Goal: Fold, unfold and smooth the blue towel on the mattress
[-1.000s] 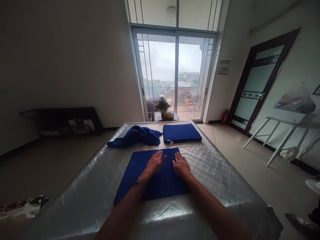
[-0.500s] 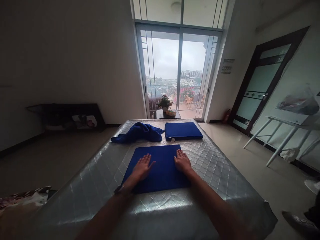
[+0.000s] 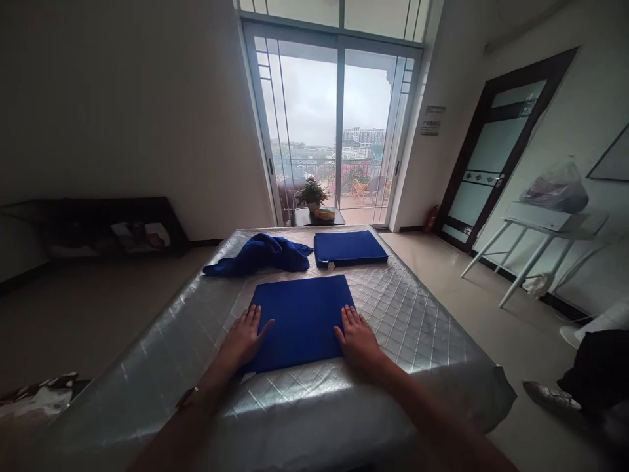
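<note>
A flat, folded blue towel (image 3: 299, 318) lies in front of me on a plastic-wrapped mattress (image 3: 417, 328). My left hand (image 3: 243, 337) rests open and flat on the towel's near left corner. My right hand (image 3: 358, 337) lies open and flat at its near right edge. Beyond it sits a neatly folded blue towel (image 3: 348, 247), and left of that a crumpled blue towel (image 3: 260, 255).
A sliding glass door (image 3: 334, 124) with a potted plant (image 3: 310, 193) stands past the mattress. A white table (image 3: 545, 229) with a bag on it is at the right, beside a dark door (image 3: 496, 151). A person's shoe (image 3: 545, 396) shows at the lower right. A dark low shelf (image 3: 98, 229) is at the left.
Both hands slid apart and back toward me across the towel, from its middle to its near corners. The camera view shifted slightly.
</note>
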`<state>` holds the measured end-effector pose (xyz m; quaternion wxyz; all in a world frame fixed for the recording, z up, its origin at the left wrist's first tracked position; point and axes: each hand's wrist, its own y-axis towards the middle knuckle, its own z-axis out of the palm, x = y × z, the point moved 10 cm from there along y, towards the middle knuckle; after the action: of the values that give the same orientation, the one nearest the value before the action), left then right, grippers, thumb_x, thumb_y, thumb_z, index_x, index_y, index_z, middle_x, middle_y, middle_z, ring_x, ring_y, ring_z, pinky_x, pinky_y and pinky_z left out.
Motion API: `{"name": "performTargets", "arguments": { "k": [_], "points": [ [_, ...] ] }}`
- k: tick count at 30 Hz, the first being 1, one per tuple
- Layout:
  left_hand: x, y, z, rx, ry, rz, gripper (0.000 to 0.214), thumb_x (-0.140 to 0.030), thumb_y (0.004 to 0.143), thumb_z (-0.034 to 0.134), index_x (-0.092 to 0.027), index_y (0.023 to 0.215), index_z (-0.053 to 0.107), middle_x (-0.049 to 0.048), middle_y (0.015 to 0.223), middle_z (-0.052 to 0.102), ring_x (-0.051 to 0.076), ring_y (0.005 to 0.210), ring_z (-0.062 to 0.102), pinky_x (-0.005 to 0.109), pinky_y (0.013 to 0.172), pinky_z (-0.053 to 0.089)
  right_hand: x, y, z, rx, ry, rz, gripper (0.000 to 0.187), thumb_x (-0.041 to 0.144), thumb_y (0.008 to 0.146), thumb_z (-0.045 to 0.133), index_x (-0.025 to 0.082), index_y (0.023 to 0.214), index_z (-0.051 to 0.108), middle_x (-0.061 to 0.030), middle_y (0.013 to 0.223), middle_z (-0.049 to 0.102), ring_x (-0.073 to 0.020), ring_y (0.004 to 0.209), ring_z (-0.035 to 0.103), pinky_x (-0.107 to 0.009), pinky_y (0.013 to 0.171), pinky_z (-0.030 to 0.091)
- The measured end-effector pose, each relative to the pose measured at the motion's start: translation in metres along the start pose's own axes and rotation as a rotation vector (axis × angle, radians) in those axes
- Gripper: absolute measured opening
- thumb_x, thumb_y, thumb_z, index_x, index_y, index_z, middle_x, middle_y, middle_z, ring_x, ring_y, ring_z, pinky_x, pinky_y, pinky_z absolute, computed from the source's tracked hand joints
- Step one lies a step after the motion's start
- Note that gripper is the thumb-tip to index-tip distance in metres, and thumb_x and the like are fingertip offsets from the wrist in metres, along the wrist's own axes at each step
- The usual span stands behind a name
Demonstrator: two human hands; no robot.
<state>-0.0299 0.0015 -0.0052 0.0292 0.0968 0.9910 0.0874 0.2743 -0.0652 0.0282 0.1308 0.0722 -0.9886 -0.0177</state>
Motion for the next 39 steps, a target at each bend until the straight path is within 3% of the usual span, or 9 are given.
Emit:
{"name": "performTargets", "arguments": {
  "k": [5, 7, 12, 14, 16, 19, 29, 33, 39],
  "points": [
    [-0.014, 0.006, -0.016, 0.067, 0.097, -0.071, 0.092, -0.069, 0.098, 0.012, -0.001, 0.155, 0.034, 0.0219, 0.163, 0.030, 0.034, 0.151, 0.031, 0.052, 0.124, 0.022, -0.001, -0.014, 0.006, 0.057, 0.052, -0.009, 0.068, 0.045, 0.105, 0.024, 0.003, 0.160, 0.021, -0.0129, 0.168, 0.013, -0.0221, 0.156, 0.009, -0.040, 0.127, 0.007],
    [-0.053, 0.009, -0.024, 0.055, 0.048, -0.015, 0.089, -0.066, 0.100, 0.011, -0.001, 0.155, 0.035, 0.0218, 0.163, 0.030, 0.032, 0.152, 0.029, 0.050, 0.124, 0.023, -0.001, -0.012, 0.004, 0.046, 0.052, -0.006, 0.068, 0.043, 0.105, 0.025, 0.003, 0.160, 0.021, -0.0136, 0.167, 0.014, -0.0227, 0.156, 0.010, -0.040, 0.127, 0.008],
    [-0.211, -0.002, -0.023, 0.092, -0.221, 0.393, 0.074, -0.060, 0.104, 0.013, -0.013, 0.158, 0.033, 0.0127, 0.164, 0.031, 0.024, 0.154, 0.025, 0.045, 0.126, 0.022, -0.003, -0.010, 0.010, 0.035, -0.009, -0.029, 0.065, 0.039, 0.105, 0.026, 0.004, 0.160, 0.022, -0.0135, 0.167, 0.014, -0.0235, 0.156, 0.012, -0.041, 0.127, 0.013],
    [-0.247, -0.009, -0.021, 0.105, -0.294, 0.474, 0.073, -0.059, 0.104, 0.012, -0.014, 0.160, 0.028, 0.0114, 0.166, 0.027, 0.021, 0.155, 0.022, 0.042, 0.127, 0.020, -0.004, -0.010, 0.015, 0.048, -0.043, -0.055, 0.064, 0.034, 0.104, 0.028, 0.006, 0.160, 0.020, -0.0128, 0.167, 0.012, -0.0234, 0.156, 0.011, -0.041, 0.127, 0.014],
    [-0.256, -0.015, -0.018, 0.124, -0.328, 0.493, 0.073, -0.059, 0.104, 0.013, -0.014, 0.161, 0.024, 0.0108, 0.166, 0.025, 0.021, 0.155, 0.021, 0.041, 0.127, 0.019, -0.004, -0.010, 0.017, 0.057, -0.050, -0.070, 0.064, 0.033, 0.103, 0.029, 0.007, 0.161, 0.019, -0.0118, 0.167, 0.011, -0.0232, 0.156, 0.010, -0.041, 0.127, 0.013],
    [-0.228, -0.020, -0.012, 0.151, -0.296, 0.453, 0.074, -0.062, 0.103, 0.018, -0.015, 0.160, 0.027, 0.0102, 0.166, 0.025, 0.023, 0.155, 0.020, 0.044, 0.128, 0.018, -0.005, -0.010, 0.014, 0.051, -0.013, -0.043, 0.064, 0.038, 0.105, 0.026, 0.006, 0.160, 0.021, -0.0118, 0.167, 0.013, -0.0229, 0.156, 0.011, -0.041, 0.127, 0.012],
    [-0.041, -0.069, 0.000, 0.059, -0.096, 0.057, 0.077, -0.064, 0.102, 0.021, -0.013, 0.158, 0.033, 0.0149, 0.165, 0.026, 0.031, 0.154, 0.022, 0.055, 0.124, 0.023, -0.002, -0.013, 0.004, 0.077, 0.032, 0.017, 0.066, 0.041, 0.105, 0.027, 0.007, 0.160, 0.021, -0.0102, 0.168, 0.012, -0.0214, 0.156, 0.009, -0.040, 0.127, 0.008],
    [-0.019, -0.083, -0.001, 0.081, -0.103, -0.047, 0.086, -0.071, 0.098, 0.025, -0.011, 0.159, 0.028, 0.0153, 0.167, 0.021, 0.033, 0.155, 0.019, 0.053, 0.124, 0.023, -0.001, -0.014, 0.004, 0.088, 0.010, 0.011, 0.066, 0.043, 0.105, 0.025, 0.006, 0.160, 0.019, -0.0106, 0.168, 0.011, -0.0215, 0.156, 0.009, -0.041, 0.127, 0.007],
    [-0.027, -0.084, -0.009, 0.116, -0.135, -0.068, 0.089, -0.072, 0.097, 0.029, -0.009, 0.159, 0.028, 0.0163, 0.167, 0.020, 0.033, 0.155, 0.017, 0.051, 0.125, 0.020, 0.001, -0.014, 0.001, 0.111, -0.060, -0.009, 0.067, 0.043, 0.105, 0.023, 0.004, 0.160, 0.021, -0.0127, 0.167, 0.014, -0.0233, 0.156, 0.010, -0.043, 0.127, 0.009]
  ]
}}
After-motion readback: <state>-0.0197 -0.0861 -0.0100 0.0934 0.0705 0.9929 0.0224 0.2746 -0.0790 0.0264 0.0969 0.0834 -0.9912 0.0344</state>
